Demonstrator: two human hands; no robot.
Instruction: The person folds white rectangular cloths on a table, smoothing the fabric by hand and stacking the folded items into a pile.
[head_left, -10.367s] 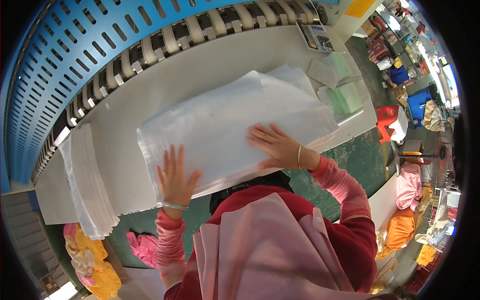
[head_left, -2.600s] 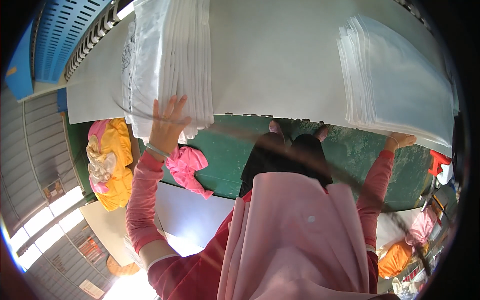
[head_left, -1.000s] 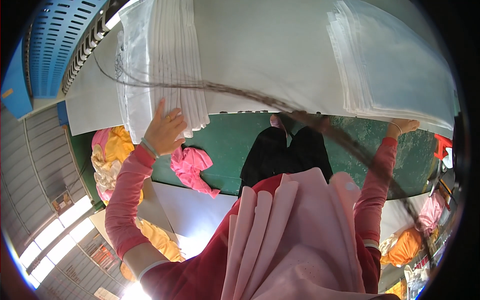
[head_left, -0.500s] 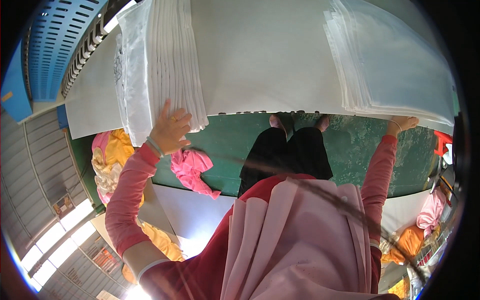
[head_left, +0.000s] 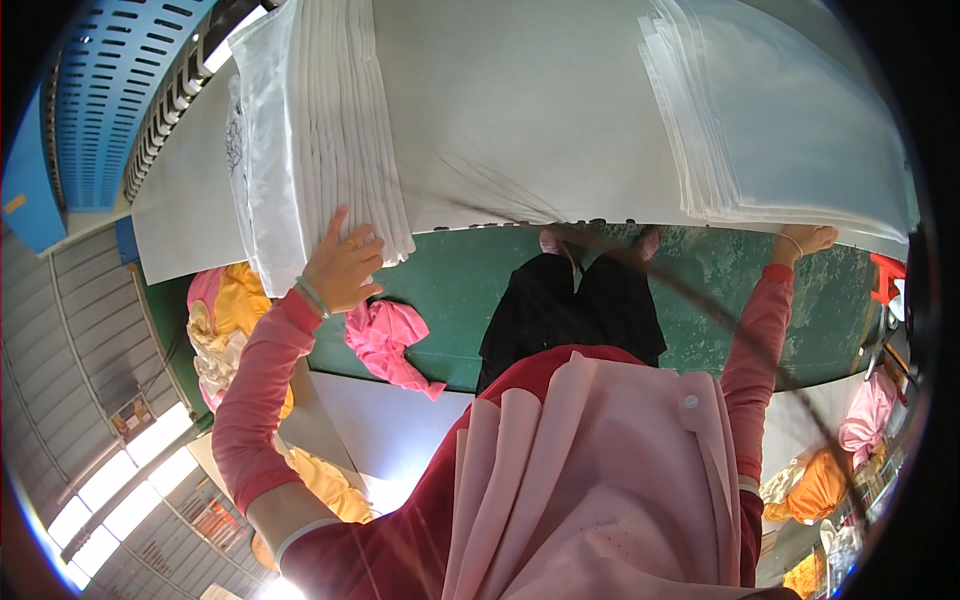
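Note:
On the left of the table lies a stack of folded white sheets [head_left: 350, 130], glossy on its left side, the folds running away from me. My left hand [head_left: 342, 268] rests at its near end, fingers spread and touching the folds, holding nothing. Far to the right, a second pile of thin, translucent bluish-white sheets [head_left: 800, 130] reaches the table's near edge. At that edge, just under the pile's near border, my right hand [head_left: 808, 242] has its fingers curled closed. What is in them, if anything, is hidden.
Between the piles is the pale table top [head_left: 500, 110]. Blue slotted panels [head_left: 125, 90] stand at far left. On the green floor [head_left: 440, 290] lies a pink cloth [head_left: 385, 340]; yellow and cream cloths [head_left: 225, 320] are heaped left, orange cloth [head_left: 825, 485] at right.
Both hands keep nearly the same places and poses. The view has shifted very slightly, and blurred dark strands cross it in a different position.

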